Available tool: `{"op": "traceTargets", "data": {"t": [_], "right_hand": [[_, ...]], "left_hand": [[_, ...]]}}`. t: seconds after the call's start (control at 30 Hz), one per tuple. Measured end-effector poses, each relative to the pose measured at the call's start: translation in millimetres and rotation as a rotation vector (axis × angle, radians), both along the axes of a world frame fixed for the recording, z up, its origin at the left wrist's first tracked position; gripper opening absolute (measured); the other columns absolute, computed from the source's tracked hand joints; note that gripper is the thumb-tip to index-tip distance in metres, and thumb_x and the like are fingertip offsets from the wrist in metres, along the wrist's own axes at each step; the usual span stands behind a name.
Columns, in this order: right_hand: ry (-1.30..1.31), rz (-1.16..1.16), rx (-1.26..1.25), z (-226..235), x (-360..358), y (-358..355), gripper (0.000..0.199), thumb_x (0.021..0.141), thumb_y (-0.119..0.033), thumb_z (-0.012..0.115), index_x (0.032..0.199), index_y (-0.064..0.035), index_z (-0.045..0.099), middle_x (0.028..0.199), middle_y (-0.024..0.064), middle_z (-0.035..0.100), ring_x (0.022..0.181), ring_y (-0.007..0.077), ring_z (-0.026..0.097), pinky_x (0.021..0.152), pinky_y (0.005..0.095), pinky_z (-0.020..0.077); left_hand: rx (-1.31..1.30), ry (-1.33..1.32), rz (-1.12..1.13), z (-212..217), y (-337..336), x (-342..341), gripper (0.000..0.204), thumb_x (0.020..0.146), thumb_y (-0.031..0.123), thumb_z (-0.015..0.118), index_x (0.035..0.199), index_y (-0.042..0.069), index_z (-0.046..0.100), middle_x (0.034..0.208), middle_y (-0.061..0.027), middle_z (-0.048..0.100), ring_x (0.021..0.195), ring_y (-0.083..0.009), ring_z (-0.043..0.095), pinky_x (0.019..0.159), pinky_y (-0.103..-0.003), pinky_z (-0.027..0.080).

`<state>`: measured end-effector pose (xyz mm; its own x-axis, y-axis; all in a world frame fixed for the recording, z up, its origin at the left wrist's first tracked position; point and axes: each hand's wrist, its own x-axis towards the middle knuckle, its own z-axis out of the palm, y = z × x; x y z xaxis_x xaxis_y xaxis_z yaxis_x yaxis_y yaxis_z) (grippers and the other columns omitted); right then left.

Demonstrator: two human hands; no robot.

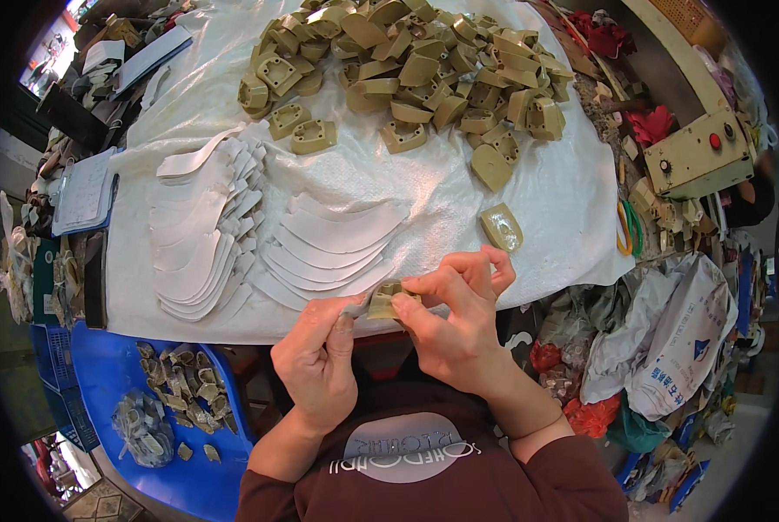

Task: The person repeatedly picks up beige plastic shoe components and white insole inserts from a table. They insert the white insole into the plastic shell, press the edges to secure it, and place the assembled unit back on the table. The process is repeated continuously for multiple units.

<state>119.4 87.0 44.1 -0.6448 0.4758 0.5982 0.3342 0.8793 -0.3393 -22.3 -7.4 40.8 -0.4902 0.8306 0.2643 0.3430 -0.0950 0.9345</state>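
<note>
- The table (529, 200), draped in a white sheet, fills the upper middle of the view; everything handled lies on it or just off its near edge at 6 o'clock.
- A heap of olive-tan heel blocks (407, 61) sits at 12 o'clock. They look like moulded plastic: stiff, light and smooth-sided, so likely a little slippery under bare fingers.
- Two fans of white curved strips (329, 248) lie left of centre, toward 9 o'clock from the hands. They appear thin and flexible, apt to bend or crease if pinched hard.
- A blue bin (111, 374) of scraps stands at 7 o'clock, below the table edge.
- The right hand (459, 322) is closed round one heel block (386, 301), thumb and forefinger pinching its right end, just past the table's near edge at the centre of the view.
- The left hand (320, 352) meets the same block from 8 o'clock, thumb tip pressing its left end, fingers curled narrow.
- That held block seems rigid enough to take a firm squeeze; the flat side faces look like the surest place to take hold, since the rounded back would tend to roll.
- A single loose heel block (501, 226) lies alone at 1 o'clock from the hands, well apart from the heap.
</note>
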Motion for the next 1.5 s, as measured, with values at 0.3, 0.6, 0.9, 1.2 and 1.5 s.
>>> {"op": "traceTargets", "data": {"t": [0.3,0.6,0.9,1.2,1.5], "right_hand": [[-0.029,0.049,-0.066,-5.7,0.7,4.2,0.043,0.057,-0.003,0.069,0.096,-0.0153,0.059,0.089,0.001,0.053,0.086,0.0218,0.049,0.081,0.0457,0.0258],[0.302,0.328,-0.497,-29.3,2.0,10.6,0.039,0.068,0.001,0.068,0.103,-0.0123,0.055,0.086,0.0022,0.053,0.082,0.0218,0.049,0.081,0.0407,0.0279],[0.119,0.401,-0.536,-19.1,8.3,5.7,0.034,0.07,0.0,0.068,0.099,-0.011,0.056,0.084,0.0025,0.052,0.082,0.0215,0.048,0.081,0.0404,0.0282],[0.164,0.25,-0.298,-16.4,2.5,3.6,0.029,0.074,-0.016,0.072,0.099,-0.0118,0.059,0.104,0.0033,0.059,0.093,0.0231,0.05,0.085,0.0416,0.0298],[0.61,0.16,-1.433,-32.4,5.1,-20.9,0.026,0.096,-0.022,0.053,0.108,0.0008,0.05,0.098,0.0098,0.061,0.088,0.0141,0.059,0.077,0.0279,0.0489]], "left_hand": [[0.183,0.296,0.01,-19.9,6.4,11.8,0.02,0.088,-0.002,0.056,0.106,-0.002,0.064,0.092,-0.0159,0.064,0.073,-0.0184,0.058,0.063,-0.027,0.047],[0.264,-0.099,-0.179,-36.3,13.5,1.4,0.02,0.083,0.01,0.068,0.102,0.003,0.066,0.081,-0.006,0.056,0.073,-0.0157,0.052,0.064,-0.025,0.044],[0.265,0.316,-0.168,-25.2,17.3,-0.7,0.017,0.074,0.008,0.074,0.082,0.001,0.061,0.062,-0.0043,0.047,0.059,-0.0195,0.045,0.052,-0.029,0.037],[0.346,0.432,-0.038,-29.8,11.5,-13.2,0.026,0.057,-0.006,0.074,0.079,0.006,0.066,0.074,-0.0017,0.054,0.074,-0.022,0.051,0.064,-0.031,0.042],[0.475,0.29,-0.024,-11.9,5.6,-8.5,0.031,0.061,-0.006,0.073,0.085,0.009,0.06,0.084,-0.0066,0.053,0.078,-0.0249,0.053,0.071,-0.036,0.045]]}}
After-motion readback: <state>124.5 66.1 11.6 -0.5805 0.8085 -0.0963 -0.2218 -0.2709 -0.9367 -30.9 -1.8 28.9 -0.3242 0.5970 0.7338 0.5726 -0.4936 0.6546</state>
